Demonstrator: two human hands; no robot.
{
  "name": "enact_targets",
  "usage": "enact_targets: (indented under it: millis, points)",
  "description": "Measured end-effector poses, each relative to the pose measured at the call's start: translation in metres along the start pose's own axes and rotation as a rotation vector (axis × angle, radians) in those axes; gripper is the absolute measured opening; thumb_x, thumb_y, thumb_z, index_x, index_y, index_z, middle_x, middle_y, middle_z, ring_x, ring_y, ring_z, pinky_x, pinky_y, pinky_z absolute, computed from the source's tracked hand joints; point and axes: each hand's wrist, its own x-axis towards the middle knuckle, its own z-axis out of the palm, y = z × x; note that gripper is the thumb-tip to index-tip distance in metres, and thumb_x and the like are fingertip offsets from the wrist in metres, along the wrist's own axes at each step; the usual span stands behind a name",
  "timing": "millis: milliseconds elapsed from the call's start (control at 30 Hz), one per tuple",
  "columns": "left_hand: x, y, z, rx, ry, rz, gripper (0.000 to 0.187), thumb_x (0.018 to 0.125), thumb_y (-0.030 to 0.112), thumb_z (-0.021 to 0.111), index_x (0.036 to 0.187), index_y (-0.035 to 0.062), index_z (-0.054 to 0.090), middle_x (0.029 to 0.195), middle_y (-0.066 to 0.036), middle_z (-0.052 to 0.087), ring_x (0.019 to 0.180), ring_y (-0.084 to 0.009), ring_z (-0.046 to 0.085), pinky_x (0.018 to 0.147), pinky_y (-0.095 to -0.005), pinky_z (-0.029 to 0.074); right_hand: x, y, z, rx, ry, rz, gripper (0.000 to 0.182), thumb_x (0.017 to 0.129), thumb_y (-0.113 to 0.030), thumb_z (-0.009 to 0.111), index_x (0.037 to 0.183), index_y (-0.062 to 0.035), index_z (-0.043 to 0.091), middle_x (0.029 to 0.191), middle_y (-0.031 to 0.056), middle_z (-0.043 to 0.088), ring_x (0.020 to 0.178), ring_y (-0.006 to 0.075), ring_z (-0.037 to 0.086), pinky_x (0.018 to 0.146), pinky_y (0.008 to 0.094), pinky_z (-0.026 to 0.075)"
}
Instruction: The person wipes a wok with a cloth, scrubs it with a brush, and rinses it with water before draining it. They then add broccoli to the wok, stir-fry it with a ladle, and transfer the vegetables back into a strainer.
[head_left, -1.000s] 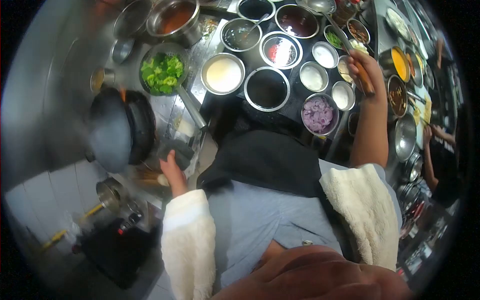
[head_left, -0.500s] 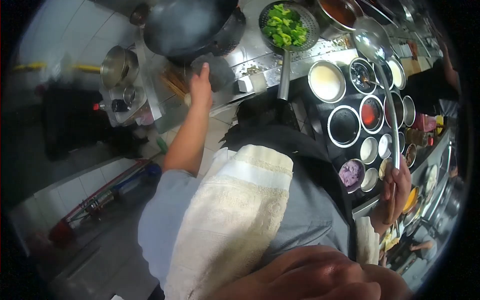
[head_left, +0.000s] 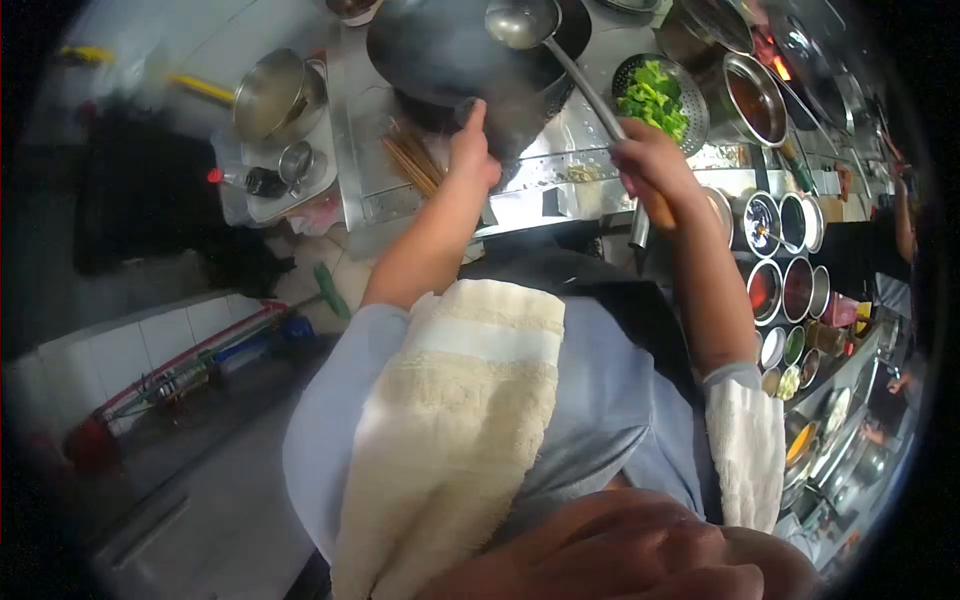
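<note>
My left hand (head_left: 474, 150) is at the near edge of a dark, steaming wok (head_left: 430, 60), closed on a dark cloth (head_left: 515, 125) at the rim. My right hand (head_left: 655, 170) is wrapped round the wooden end of a long metal ladle (head_left: 585, 85). The ladle's bowl hangs over the wok. Right of the wok, green vegetables (head_left: 655, 100) lie in a perforated strainer (head_left: 692, 110), whose handle points toward me, partly behind my right hand.
Bamboo sticks (head_left: 412, 162) lie left of my left hand. Metal bowls (head_left: 268, 98) and a red-capped bottle (head_left: 245, 180) stand farther left. A pot of reddish liquid (head_left: 755, 100) and several round containers (head_left: 765, 290) are on the right. People are visible at the far right.
My right hand has brought the ladle from the seasoning containers on the right to over the wok. The view has shifted, so the wok and strainer appear farther right.
</note>
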Motion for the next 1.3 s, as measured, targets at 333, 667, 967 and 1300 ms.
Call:
enact_targets:
  millis: [333, 667, 967, 1300]
  points:
    - [-0.055, 0.054, -0.088, 0.527, -0.136, 0.044, 0.033, 0.090, 0.027, 0.066, 0.112, 0.0022, 0.065, 0.109, -0.009, 0.068, 0.098, -0.0210, 0.066, 0.087, -0.0384, 0.054, 0.064, 0.067, 0.069, -0.682, 0.450, -0.457, 0.062, 0.084, -0.011, 0.059, 0.142, -0.0063, 0.037, 0.110, 0.0271, 0.063, 0.101, 0.0439, 0.061, 0.086, 0.0479, 0.049]
    - [-0.066, 0.041, -0.246, 1.768, 0.397, 0.200, 0.057, 0.085, 0.032, 0.071, 0.122, -0.0067, 0.055, 0.124, -0.021, 0.060, 0.109, -0.0387, 0.058, 0.093, -0.0449, 0.046, -0.099, 0.061, 0.026, 0.462, 0.061, -0.072, 0.032, 0.088, -0.017, 0.063, 0.115, 0.0002, 0.058, 0.066, 0.0034, 0.056, 0.047, 0.0107, 0.053, 0.044, 0.0248, 0.042]
    - [-0.109, 0.009, -0.163, 1.848, 0.379, 1.185, 0.044, 0.083, 0.027, 0.072, 0.113, -0.0020, 0.060, 0.115, -0.021, 0.059, 0.110, -0.0387, 0.055, 0.095, -0.0465, 0.045, -0.296, 0.159, -0.002, -0.373, 0.684, 0.164, 0.063, 0.086, -0.009, 0.063, 0.145, -0.0118, 0.041, 0.101, 0.0207, 0.069, 0.084, 0.0368, 0.069, 0.081, 0.0428, 0.051]
    - [-0.114, -0.288, 0.038, 1.242, -0.765, -0.319, 0.043, 0.095, 0.034, 0.058, 0.126, 0.0038, 0.056, 0.114, -0.013, 0.064, 0.096, -0.0205, 0.066, 0.074, -0.0328, 0.055, -0.312, 0.204, -0.009, -0.646, 0.649, 0.407, 0.068, 0.082, -0.010, 0.058, 0.147, -0.0118, 0.037, 0.091, 0.0280, 0.065, 0.083, 0.0444, 0.065, 0.073, 0.0526, 0.049]
